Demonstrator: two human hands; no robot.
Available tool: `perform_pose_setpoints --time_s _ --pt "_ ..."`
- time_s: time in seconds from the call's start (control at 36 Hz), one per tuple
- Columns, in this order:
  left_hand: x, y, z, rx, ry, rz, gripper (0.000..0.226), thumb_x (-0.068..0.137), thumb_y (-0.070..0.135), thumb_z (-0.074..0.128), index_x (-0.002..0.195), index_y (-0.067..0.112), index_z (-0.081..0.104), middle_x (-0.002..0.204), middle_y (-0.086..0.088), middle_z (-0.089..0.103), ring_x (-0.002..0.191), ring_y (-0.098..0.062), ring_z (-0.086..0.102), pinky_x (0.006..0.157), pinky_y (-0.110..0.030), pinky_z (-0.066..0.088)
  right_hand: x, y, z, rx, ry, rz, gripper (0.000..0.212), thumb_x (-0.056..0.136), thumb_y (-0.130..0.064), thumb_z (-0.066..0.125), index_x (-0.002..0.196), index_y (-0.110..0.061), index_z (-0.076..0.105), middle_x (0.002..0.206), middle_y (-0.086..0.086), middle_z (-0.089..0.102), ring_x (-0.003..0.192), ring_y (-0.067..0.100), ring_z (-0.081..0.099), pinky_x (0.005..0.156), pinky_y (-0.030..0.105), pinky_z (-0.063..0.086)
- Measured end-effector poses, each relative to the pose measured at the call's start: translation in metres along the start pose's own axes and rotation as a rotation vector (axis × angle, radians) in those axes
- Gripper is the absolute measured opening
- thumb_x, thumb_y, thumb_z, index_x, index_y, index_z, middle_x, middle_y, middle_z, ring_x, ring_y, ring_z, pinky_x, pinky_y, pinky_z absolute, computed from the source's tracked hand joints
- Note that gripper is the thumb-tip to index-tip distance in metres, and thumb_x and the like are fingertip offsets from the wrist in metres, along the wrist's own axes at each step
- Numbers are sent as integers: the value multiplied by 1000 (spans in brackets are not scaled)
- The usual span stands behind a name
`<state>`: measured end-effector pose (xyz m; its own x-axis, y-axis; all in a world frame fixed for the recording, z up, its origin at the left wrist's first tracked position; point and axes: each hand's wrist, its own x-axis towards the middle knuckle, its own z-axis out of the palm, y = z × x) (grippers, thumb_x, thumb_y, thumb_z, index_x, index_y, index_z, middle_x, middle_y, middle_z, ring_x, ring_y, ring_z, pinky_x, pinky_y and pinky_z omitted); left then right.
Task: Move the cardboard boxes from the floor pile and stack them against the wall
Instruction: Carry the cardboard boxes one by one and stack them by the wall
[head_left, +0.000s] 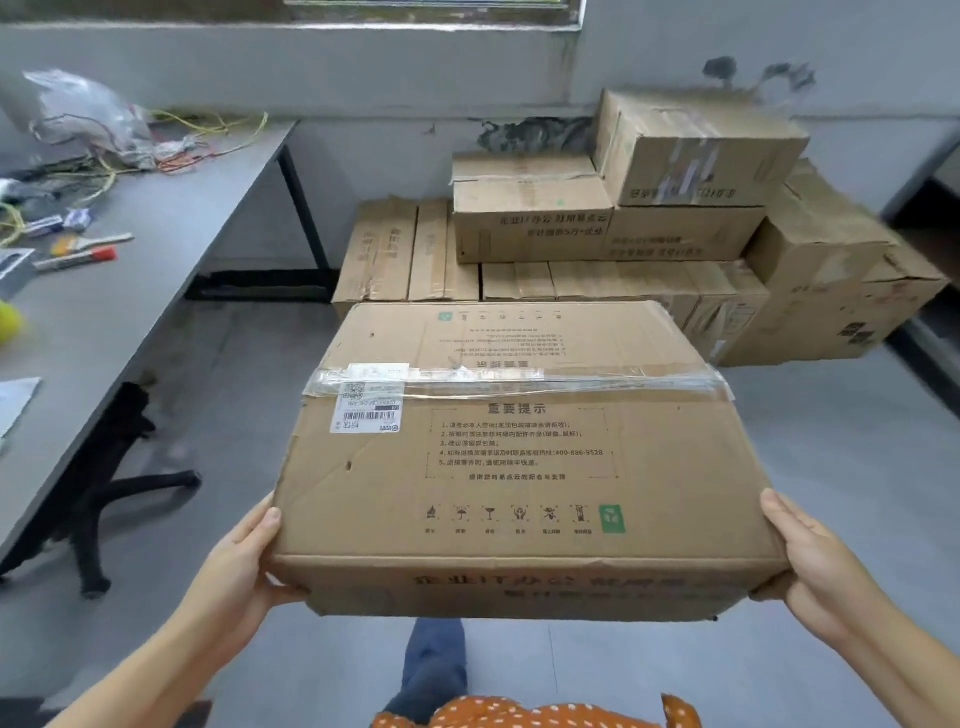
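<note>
I carry a large flat cardboard box (514, 457) in front of me, above the floor. It has clear tape across its top, a white barcode label and printed handling symbols. My left hand (244, 561) grips its near left corner, thumb on top and fingers curled under. At the near right corner my right hand (810, 561) holds it the same way. Ahead, a stack of cardboard boxes (613, 228) stands against the grey wall (363, 73), about three layers high, with one box (696, 150) on top at the right.
A grey table (130, 291) runs along the left, strewn with wires, a plastic bag, brushes and a yellow ball. A black chair base (104, 519) sits under its near end. Grey floor (249, 364) lies between me and the stack. A dark opening is at the far right.
</note>
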<state>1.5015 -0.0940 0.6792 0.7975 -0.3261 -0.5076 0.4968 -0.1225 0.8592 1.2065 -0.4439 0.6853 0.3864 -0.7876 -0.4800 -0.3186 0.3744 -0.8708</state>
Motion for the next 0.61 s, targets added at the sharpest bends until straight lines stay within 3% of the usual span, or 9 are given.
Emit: perform_pose_setpoints --time_s 0.11,0.19,0.42,0.53,0.61 --pt "74 57 17 39 -44 4 30 104 20 33 108 33 61 100 7 68 89 -23 58 76 -48 44 52 -35 43 31 31 2 30 104 -32 33 97 -27 62 59 -10 66 60 24 37 55 33 19" --pt "126 99 33 59 -71 22 30 104 20 33 113 32 59 100 8 67 87 -21 58 74 -46 44 88 -64 71 59 52 1 30 104 -32 33 96 -27 62 60 -9 65 61 25 36 55 33 18" --pt "237 167 93 82 -106 34 31 105 20 32 122 32 54 106 8 66 89 -20 59 78 -49 46 191 -133 105 92 107 -38 29 104 -31 34 97 -27 62 59 -11 63 58 22 36 54 32 18" --pt "289 189 135 59 -105 30 31 104 21 32 117 34 58 104 8 68 89 -21 60 81 -54 46 260 -167 106 84 87 -65 31 104 -31 34 95 -26 63 58 -10 63 56 21 36 54 30 18" --pt "324 204 172 21 -97 52 33 104 20 33 125 31 56 109 5 67 89 -21 60 77 -50 48 317 -196 107 89 53 -99 30 104 -31 33 99 -25 62 59 -9 65 53 21 39 55 30 18"
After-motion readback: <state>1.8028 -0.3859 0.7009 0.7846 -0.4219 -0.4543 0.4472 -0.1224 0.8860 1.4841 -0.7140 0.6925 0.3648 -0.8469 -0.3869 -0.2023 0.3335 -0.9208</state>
